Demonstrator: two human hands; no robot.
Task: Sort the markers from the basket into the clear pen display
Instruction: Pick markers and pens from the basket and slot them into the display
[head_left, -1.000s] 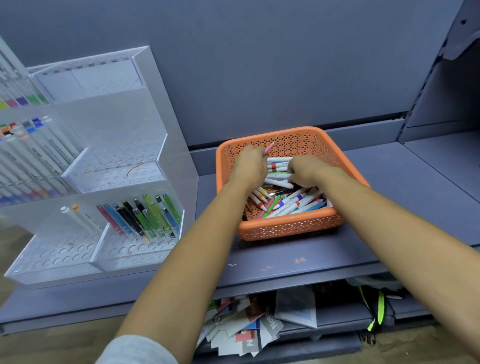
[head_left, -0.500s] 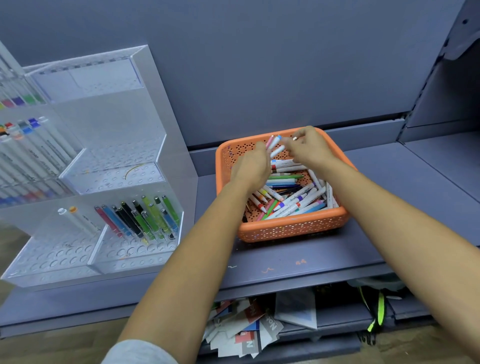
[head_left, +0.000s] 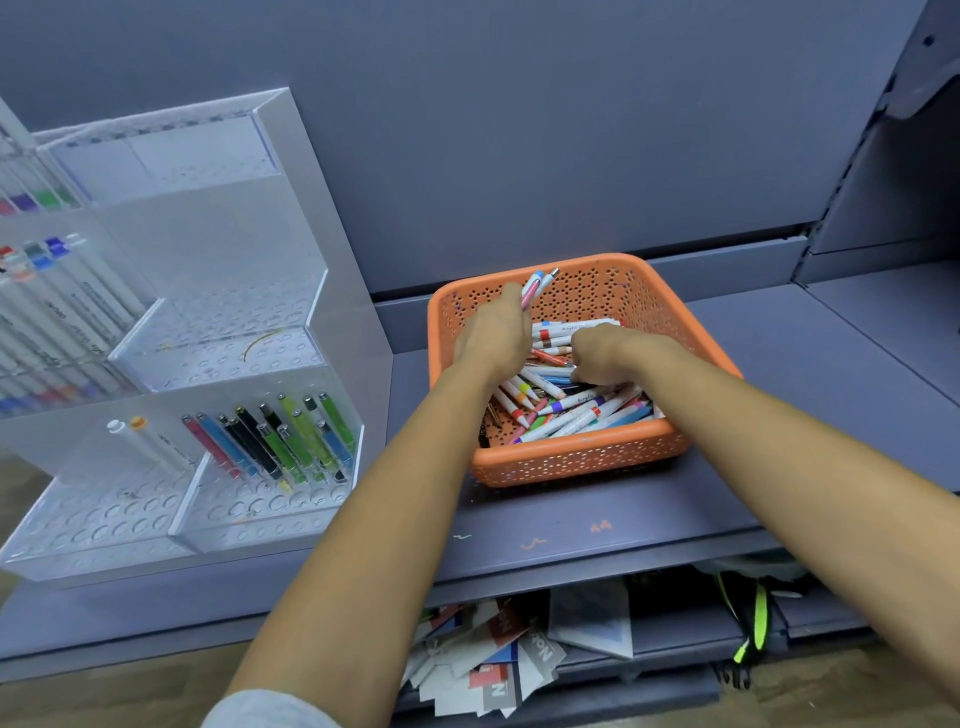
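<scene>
Basket (head_left: 576, 460), orange and perforated, sits on the grey shelf (head_left: 597, 525), right of the clear pen display (head_left: 306, 249) and apart from it. Left hand (head_left: 491, 338) is over the basket's far-left part, fingers curled round a bunch of pens (head_left: 537, 285) (pink, blue, one metal-tipped) that stick up past the fist toward the far wall. Right hand (head_left: 602, 358) is down in the loose markers (head_left: 571, 415) at the basket's middle, fingers curled under and hidden; cannot tell whether it grips any. Display holds coloured pens (head_left: 280, 441) slanted in its near-right compartment and two white markers (head_left: 140, 441) in the near-left one. Papers (head_left: 493, 660) lie piled below the shelf.
</scene>
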